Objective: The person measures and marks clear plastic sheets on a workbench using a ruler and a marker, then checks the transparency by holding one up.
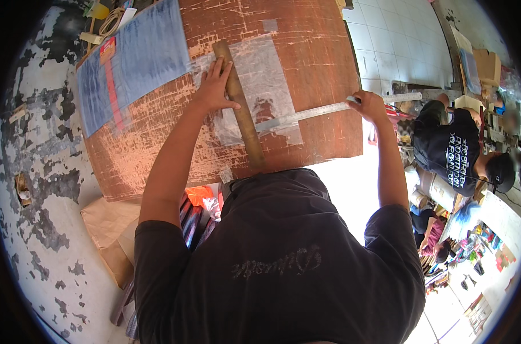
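Note:
My left hand (214, 92) lies with its fingers spread over a flat brown wooden strip (240, 106) on the worn red-brown tabletop. Under the strip is a sheet of clear plastic (272, 74). Off to the right, my right hand (368, 106) is closed around a long metal ruler (315, 112). The ruler's left end reaches the strip over the plastic, while its right end juts past the table edge. Something small and dark shows at my right fingertips; I cannot make out what it is.
A blue translucent sheet (143, 60) covers the tabletop's far left, with a red strip (111, 92) on it. A peeling wall (42, 172) stands at left, cardboard (108, 229) below the table. Another person (455, 143) in black works at right, amid clutter.

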Tool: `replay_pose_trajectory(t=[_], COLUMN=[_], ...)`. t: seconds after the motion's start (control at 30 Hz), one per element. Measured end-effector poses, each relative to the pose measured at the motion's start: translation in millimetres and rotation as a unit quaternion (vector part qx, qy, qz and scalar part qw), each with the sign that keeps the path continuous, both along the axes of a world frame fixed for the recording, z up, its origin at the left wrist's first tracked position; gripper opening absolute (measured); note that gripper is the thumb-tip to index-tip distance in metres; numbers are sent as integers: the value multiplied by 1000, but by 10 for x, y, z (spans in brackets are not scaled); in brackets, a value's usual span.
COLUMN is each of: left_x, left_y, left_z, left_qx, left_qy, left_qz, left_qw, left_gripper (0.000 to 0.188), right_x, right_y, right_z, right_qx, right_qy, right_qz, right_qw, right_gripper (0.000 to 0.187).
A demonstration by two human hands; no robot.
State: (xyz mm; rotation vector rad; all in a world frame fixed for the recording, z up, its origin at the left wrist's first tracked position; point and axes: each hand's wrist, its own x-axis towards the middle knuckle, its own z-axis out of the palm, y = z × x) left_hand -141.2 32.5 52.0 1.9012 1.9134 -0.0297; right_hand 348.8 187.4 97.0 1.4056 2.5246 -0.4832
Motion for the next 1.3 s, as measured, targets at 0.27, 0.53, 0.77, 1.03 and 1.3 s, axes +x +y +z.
replay_pose_trajectory(t=[0.27, 0.53, 0.77, 1.03, 1.3], left_x=[-12, 17, 107, 108, 110], left_y=[-17, 3, 53, 72, 86], left_z=[10, 33, 173, 168, 151], left_qx=[3, 1, -32, -33, -34], left_qy=[-14, -18, 1, -2, 6], left_qz=[4, 15, 26, 21, 22], left_qw=[1000, 1000, 999, 999, 999], left_gripper=[148, 149, 150, 149, 150], right_x=[-96, -872, -1226, -1302, -1372], right_y=[331, 1264, 1724, 1846, 1871], right_z=[276, 186, 142, 23, -3], right_qx=[-42, 39, 71, 37, 16], right_qy=[13, 15, 35, 38, 10], right_qz=[-65, -31, 27, 32, 34], right_qw=[997, 999, 996, 998, 999], right_gripper=[45, 43, 46, 45, 49])
